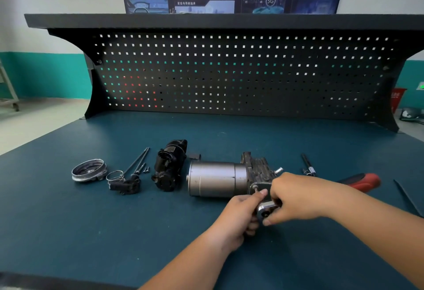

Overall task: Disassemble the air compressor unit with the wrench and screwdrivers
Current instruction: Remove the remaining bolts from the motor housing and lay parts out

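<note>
Parts lie on the matte teal bench (160, 232) well left of the left hand (241, 216): a ribbed metal ring (88, 170), thin long bolts (137, 161) and a black moulded housing (169, 168). The air compressor unit (215, 180), a smooth steel cylinder, lies just beyond that hand, whose fingers curl on its flange. The right hand (291, 198) clamps the shiny wrench (266, 209). A red-handled screwdriver (364, 182) lies to its right.

Even daylight, soft, edges bowed.

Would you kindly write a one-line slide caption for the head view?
Left hand and right hand grip a wrench at the air compressor, loose parts lying alongside.
</note>
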Action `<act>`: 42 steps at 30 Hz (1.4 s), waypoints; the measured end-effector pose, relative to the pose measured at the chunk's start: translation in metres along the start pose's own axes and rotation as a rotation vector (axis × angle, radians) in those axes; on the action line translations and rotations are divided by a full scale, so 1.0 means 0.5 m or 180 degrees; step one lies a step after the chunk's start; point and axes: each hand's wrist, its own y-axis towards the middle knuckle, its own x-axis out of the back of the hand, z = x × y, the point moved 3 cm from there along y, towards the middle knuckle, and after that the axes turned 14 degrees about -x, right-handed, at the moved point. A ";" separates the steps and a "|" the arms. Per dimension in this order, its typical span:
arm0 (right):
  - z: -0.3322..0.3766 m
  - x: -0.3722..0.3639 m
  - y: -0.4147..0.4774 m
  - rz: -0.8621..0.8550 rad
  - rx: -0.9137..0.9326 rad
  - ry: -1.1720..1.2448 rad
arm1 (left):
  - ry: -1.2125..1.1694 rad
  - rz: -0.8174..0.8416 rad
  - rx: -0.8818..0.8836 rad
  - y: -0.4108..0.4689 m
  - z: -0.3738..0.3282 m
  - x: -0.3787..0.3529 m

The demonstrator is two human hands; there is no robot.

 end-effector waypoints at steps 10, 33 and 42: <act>-0.018 -0.021 -0.041 -0.1176 -0.0074 0.0128 | -0.0726 -0.0044 -0.0050 0.003 0.010 -0.015; -0.007 -0.229 -0.089 -0.0216 -0.1791 0.9396 | -0.1727 -0.0363 0.0205 0.003 0.020 -0.026; -0.073 -0.160 -0.043 -0.2060 -0.1077 1.0214 | -0.1985 -0.0419 0.0331 -0.002 0.021 -0.026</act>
